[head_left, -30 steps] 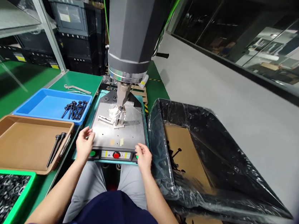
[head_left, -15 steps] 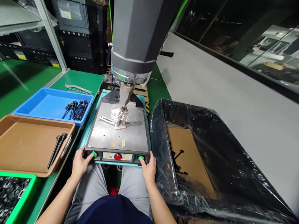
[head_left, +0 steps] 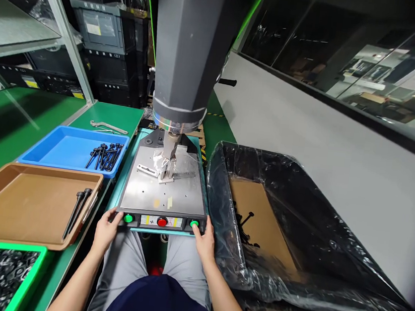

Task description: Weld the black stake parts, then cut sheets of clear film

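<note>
Both our hands sit at the front corners of the press, one by each green button

Our left hand (head_left: 106,228) cups the near left corner of the control panel (head_left: 149,220), fingers together and lightly curled, and the left green button (head_left: 129,218) lies just ahead and to its right; our right hand (head_left: 205,241) mirrors it, fingers together, a fingertip touching the right green button (head_left: 194,223), though we cannot tell whether it presses. The red button (head_left: 162,221) sits between them. The panel's long axis runs left to right across our lap, each hand nearest its own button. Beyond, over the steel plate (head_left: 163,193), the horn (head_left: 171,149) comes down onto the foil-wrapped fixture (head_left: 161,163). On the green bench (head_left: 114,115) to our left lie a brown tray (head_left: 18,204) and a blue tray (head_left: 62,146); a black-lined carton (head_left: 314,237) stands to our right
</note>
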Demonstrator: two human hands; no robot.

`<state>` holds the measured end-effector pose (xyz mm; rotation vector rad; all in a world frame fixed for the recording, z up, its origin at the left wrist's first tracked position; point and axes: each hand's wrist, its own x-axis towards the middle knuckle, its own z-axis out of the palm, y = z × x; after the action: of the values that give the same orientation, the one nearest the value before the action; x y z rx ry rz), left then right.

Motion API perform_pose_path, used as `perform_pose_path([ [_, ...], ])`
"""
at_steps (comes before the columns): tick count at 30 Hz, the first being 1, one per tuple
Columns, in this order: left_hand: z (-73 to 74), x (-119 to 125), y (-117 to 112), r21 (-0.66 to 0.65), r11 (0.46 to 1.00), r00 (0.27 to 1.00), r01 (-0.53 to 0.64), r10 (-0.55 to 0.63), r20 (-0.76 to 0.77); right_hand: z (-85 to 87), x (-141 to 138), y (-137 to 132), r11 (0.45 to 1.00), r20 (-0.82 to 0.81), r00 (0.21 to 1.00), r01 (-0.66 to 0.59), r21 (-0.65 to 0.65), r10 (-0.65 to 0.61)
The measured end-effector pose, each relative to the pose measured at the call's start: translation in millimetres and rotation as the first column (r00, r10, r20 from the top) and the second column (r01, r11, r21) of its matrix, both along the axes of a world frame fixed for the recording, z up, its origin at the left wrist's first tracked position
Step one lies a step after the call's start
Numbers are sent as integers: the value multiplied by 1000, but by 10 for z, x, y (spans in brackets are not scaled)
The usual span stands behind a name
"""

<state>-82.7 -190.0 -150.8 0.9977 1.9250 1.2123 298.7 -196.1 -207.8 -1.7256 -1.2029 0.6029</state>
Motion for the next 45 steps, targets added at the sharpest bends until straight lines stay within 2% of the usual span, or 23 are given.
perform_pose_path([
  [3,264,22,93,72,987,990,-141,143,-17,10,-22,6,1000,-24,1000,15,6,-15],
  [5,502,93,195,180,972,985,-148,161,-58,9,-24,14,1000,-41,999,19,7,-18],
  [7,739,219,335,265,962,995,-70,85,-45,3,-11,27,1000,-62,998,21,4,-21],
  [10,1013,469,613,324,942,993,90,-109,39,20,25,58,999,-86,996,10,32,-7],
  [13,1176,718,928,336,923,947,187,-260,188,149,26,98,994,-94,993,76,74,-69],
  [15,1255,853,1120,306,933,908,188,-284,308,311,-27,126,984,-99,987,140,112,-129],
  [16,1292,908,1203,276,944,887,180,-277,369,408,-73,142,980,-116,984,147,135,-131],
  [18,1363,991,1337,205,963,830,176,-257,494,606,-199,185,981,-184,981,87,171,-55],
  [23,1508,1084,1501,144,968,665,204,-246,705,959,-617,408,970,-312,923,-180,164,224],
  [25,1545,1101,1523,169,967,633,192,-254,731,1037,-799,559,945,-328,887,-295,140,325],
  [28,1580,1123,1539,214,963,615,164,-270,741,1142,-1083,846,869,-395,785,-488,79,477],
  [30,1595,1137,1543,228,961,617,154,-274,738,1226,-1257,1055,836,-426,741,-545,69,518],
  [32,1607,1151,1540,234,961,621,146,-273,735,1324,-1388,1253,849,-404,759,-520,97,511],
  [34,1618,1163,1530,235,963,627,136,-267,732,1427,-1461,1414,886,-331,823,-445,130,462],
  [37,1638,1177,1510,236,963,634,133,-265,727,1572,-1469,1571,943,-199,924,-302,143,326],
  [39,1655,1185,1502,238,961,636,137,-270,723,1652,-1442,1639,962,-129,964,-208,175,231],
  [42,1685,1198,1507,245,959,638,141,-278,718,1748,-1413,1754,956,-42,991,-114,270,130],
  [45,1712,1213,1522,256,956,637,145,-288,715,1826,-1410,1916,941,27,991,-132,310,130],
])
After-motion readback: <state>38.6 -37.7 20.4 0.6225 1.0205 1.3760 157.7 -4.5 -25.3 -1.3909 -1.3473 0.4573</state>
